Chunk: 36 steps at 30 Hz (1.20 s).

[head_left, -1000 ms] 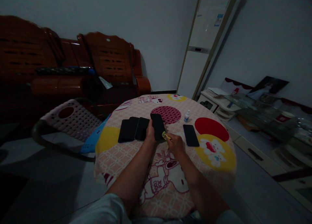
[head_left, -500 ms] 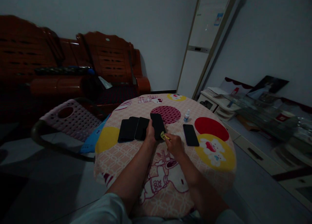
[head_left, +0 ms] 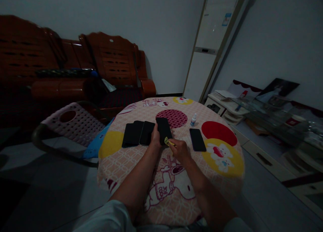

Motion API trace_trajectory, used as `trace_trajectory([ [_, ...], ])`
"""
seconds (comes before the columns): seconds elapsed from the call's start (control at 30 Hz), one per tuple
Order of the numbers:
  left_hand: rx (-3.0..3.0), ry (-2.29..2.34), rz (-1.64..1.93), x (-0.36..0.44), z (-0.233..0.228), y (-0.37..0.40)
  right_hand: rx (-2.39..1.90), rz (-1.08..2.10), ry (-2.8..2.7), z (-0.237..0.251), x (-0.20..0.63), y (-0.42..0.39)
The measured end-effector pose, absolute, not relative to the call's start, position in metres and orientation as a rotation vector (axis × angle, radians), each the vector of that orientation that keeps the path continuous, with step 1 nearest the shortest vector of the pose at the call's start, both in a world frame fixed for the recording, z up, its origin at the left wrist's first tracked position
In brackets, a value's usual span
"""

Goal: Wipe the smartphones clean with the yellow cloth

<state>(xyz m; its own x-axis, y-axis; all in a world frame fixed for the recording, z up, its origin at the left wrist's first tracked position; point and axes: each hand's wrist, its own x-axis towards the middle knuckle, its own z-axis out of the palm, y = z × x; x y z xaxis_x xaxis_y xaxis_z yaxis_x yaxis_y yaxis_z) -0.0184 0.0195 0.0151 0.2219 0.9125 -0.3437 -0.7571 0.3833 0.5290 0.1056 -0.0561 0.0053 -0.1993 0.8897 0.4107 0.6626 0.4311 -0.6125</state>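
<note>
My left hand point(head_left: 155, 137) is closed around the left edge of a black smartphone point(head_left: 164, 127), holding it tilted over the table. In my right hand point(head_left: 181, 149) is a small crumpled yellow cloth point(head_left: 167, 141), pinched between the fingers. Its end touches the lower part of the phone's dark screen. Left of my left hand, another dark phone point(head_left: 146, 132) and more dark phones point(head_left: 131, 134) lie side by side, partly overlapping. A separate phone point(head_left: 198, 140) lies to the right of my right hand, with a small white bottle point(head_left: 193, 119) standing upright behind it.
The round table wears a patterned cloth point(head_left: 171, 205). A woven chair point(head_left: 73, 124) with a blue item stands at the left, before a wooden sofa point(head_left: 111, 60). A low cabinet point(head_left: 252, 144) with a glass top runs along the right. A tall white air conditioner point(head_left: 202, 67) stands behind.
My right hand has shifted slightly left with the yellow cloth, whose end is now a little lower on the phone. The left hand and other things look the same.
</note>
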Motion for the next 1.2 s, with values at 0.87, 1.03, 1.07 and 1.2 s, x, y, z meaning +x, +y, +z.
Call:
trace_trajectory([
  [0.87, 0.282, 0.693, 0.816, -0.020, 0.012, 0.024, -1.273, 0.533, -1.882, 0.005, 0.126, -0.049],
  [1.03, 0.371, 0.636, 0.823, -0.029, 0.015, 0.023, -1.205, 0.640, -1.933, 0.011, 0.120, -0.054],
  [1.07, 0.370, 0.635, 0.825, -0.029, 0.016, 0.023, -1.208, 0.645, -1.931, 0.011, 0.120, -0.054],
  [1.2, 0.335, 0.691, 0.767, -0.025, 0.016, 0.022, -1.264, 0.574, -1.865, 0.009, 0.122, -0.051],
])
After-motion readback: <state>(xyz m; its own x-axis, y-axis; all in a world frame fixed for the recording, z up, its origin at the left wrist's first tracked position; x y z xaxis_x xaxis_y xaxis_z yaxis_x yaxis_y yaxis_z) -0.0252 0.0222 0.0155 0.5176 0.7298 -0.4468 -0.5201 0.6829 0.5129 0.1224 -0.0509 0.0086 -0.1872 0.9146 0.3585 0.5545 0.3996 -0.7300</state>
